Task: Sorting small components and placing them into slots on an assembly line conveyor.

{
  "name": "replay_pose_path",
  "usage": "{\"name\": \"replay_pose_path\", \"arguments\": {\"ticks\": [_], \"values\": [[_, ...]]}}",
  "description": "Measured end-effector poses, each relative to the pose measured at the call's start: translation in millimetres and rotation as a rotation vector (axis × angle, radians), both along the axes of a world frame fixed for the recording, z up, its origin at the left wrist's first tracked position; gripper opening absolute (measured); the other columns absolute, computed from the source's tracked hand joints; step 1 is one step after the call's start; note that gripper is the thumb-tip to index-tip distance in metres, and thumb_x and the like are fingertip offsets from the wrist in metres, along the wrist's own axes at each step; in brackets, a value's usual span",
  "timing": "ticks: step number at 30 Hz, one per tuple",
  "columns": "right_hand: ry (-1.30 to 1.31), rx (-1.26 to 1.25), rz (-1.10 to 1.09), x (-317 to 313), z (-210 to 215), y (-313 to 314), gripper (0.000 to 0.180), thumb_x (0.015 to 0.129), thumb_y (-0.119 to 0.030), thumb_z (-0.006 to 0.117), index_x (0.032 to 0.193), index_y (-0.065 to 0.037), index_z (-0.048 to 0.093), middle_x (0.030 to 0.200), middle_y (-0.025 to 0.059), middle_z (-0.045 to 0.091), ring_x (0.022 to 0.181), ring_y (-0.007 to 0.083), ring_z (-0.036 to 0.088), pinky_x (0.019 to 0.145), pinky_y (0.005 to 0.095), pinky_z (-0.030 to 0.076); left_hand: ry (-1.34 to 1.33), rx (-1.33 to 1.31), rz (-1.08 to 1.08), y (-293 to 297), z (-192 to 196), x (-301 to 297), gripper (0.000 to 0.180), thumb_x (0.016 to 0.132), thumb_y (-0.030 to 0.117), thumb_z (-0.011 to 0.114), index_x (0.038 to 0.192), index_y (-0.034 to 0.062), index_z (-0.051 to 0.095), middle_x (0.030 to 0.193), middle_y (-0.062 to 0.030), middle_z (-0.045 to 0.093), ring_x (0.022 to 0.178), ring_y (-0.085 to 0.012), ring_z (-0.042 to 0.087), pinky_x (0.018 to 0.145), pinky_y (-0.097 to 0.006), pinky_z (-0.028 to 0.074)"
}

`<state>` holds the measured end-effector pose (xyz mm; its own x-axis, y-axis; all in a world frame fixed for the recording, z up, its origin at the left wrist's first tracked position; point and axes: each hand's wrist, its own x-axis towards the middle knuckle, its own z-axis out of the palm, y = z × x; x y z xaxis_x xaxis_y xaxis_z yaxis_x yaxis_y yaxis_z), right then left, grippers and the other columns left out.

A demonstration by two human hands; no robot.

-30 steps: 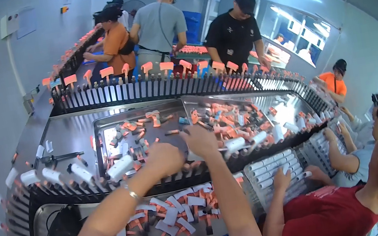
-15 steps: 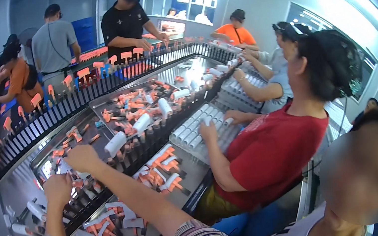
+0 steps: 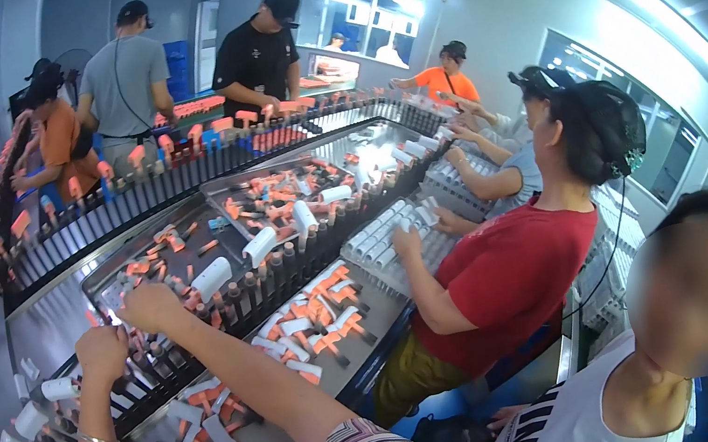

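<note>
My left hand (image 3: 103, 353) is closed, with a bracelet on its wrist. My right hand (image 3: 150, 308) is closed beside it, fingers curled down. Both are above the near row of dark upright pegs (image 3: 235, 300), close to a metal tray (image 3: 111, 268) of orange and dark pieces. Whatever the fingers hold is hidden behind the knuckles. White cylinder-shaped pieces (image 3: 211, 279) stand on pegs just right of my right hand. More white pieces (image 3: 60, 389) sit on the pegs left of my left hand.
Orange-and-white T-shaped pieces (image 3: 317, 308) are heaped on the near metal surface. A second tray (image 3: 270, 175) of orange pieces lies beyond. Orange heads (image 3: 137, 155) top the far peg row. A co-worker in red (image 3: 512, 259) handles white cylinders at my right; another person (image 3: 587, 412) is close by.
The view has swung, so the room sits further right and lower. White cylinders on the near peg row have shifted leftward past the trays. My hands stay close together and closed.
</note>
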<state>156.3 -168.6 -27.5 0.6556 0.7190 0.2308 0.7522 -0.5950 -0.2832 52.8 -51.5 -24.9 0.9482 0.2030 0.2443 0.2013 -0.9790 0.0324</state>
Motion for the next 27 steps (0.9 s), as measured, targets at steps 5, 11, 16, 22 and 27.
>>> {"name": "replay_pose_path", "arguments": {"ticks": [5,11,16,22,27], "values": [[0.035,-0.025,0.067,-40.0,7.1,47.2,0.05,0.089,-0.047,0.044,0.084,-0.004,0.07,0.081,0.0181,0.067,0.079,0.0332,0.067,0.071,0.0442,0.053,0.046,-0.038,0.06,46.3,4.8,-42.1,0.042,0.09,0.032,0.04,0.074,0.006,0.069,0.072,-0.0176,0.065,0.072,-0.0359,0.064,0.068,-0.048,0.049],[-0.048,0.063,0.093,-71.1,-7.5,91.6,0.042,0.086,-0.041,0.051,0.077,-0.003,0.069,0.076,0.0154,0.067,0.076,0.0316,0.066,0.067,0.0437,0.051,0.006,-0.058,0.074,86.3,-0.3,-75.7,0.041,0.09,0.03,0.04,0.073,0.0076,0.069,0.074,-0.0158,0.066,0.074,-0.0338,0.064,0.069,-0.047,0.05],[-0.069,0.142,0.242,-119.7,-6.3,129.3,0.035,0.088,-0.036,0.052,0.087,-0.004,0.066,0.081,0.0119,0.067,0.078,0.031,0.065,0.072,0.0421,0.05,0.01,-0.064,0.151,116.5,9.5,-120.2,0.039,0.091,0.03,0.04,0.079,0.0093,0.071,0.077,-0.0154,0.066,0.077,-0.0327,0.064,0.071,-0.046,0.049],[-0.106,0.382,0.369,-130.1,38.3,92.1,0.04,0.086,-0.031,0.058,0.114,-0.002,0.056,0.108,0.0171,0.06,0.1,0.0314,0.059,0.084,0.0428,0.045,-0.254,0.001,0.149,145.4,17.0,-140.8,0.023,0.082,0.023,0.056,0.089,0.0027,0.066,0.099,-0.0161,0.062,0.102,-0.0306,0.056,0.098,-0.045,0.036],[-0.346,0.497,0.083,-79.5,120.1,9.1,0.036,0.086,-0.027,0.06,0.113,-0.004,0.058,0.113,0.0144,0.061,0.105,0.0324,0.057,0.085,0.0435,0.043,-0.595,-0.015,-0.063,81.7,63.6,-106.0,0.028,0.083,0.017,0.057,0.106,0.0009,0.061,0.111,-0.0179,0.058,0.108,-0.032,0.052,0.099,-0.043,0.037]]}}
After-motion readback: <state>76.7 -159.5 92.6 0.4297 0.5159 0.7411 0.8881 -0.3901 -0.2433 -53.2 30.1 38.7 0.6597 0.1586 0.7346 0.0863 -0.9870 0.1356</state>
